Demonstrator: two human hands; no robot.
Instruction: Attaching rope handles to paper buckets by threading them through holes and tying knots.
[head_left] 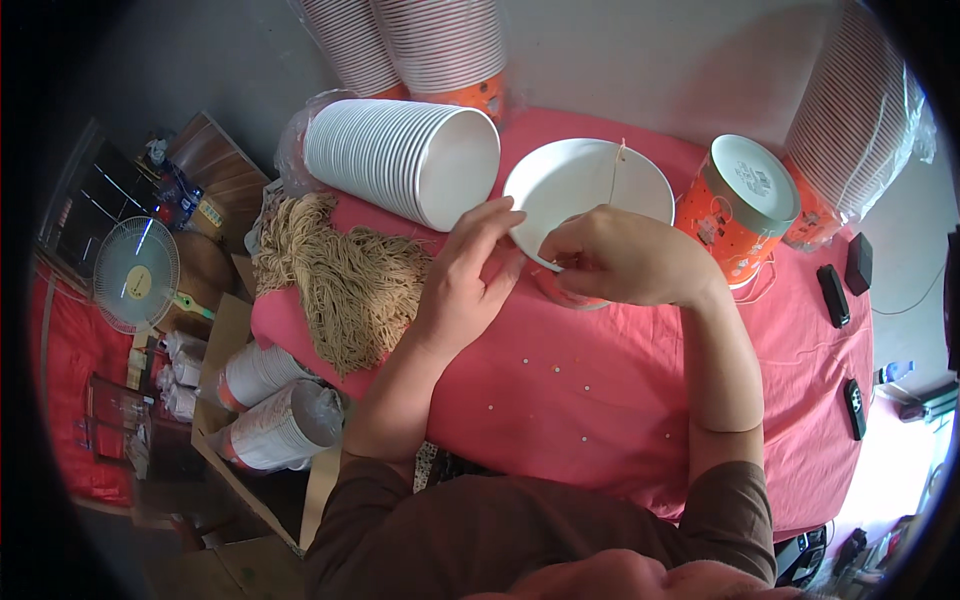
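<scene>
A round bucket (560, 172), smooth and white inside, is on the cloth-covered tabletop (625, 400), with a thin cord (613, 180) along its far inner wall. The left hand (472, 270) is released, loosely curved beside the rim; the right hand (640, 255) bends at the near rim, but its knuckles hide whether it grasps something

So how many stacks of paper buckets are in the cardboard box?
2. One stack is farther back in the cardboard box; the second stack lies beside it, nearer the person. More could be hidden deeper down.
</scene>
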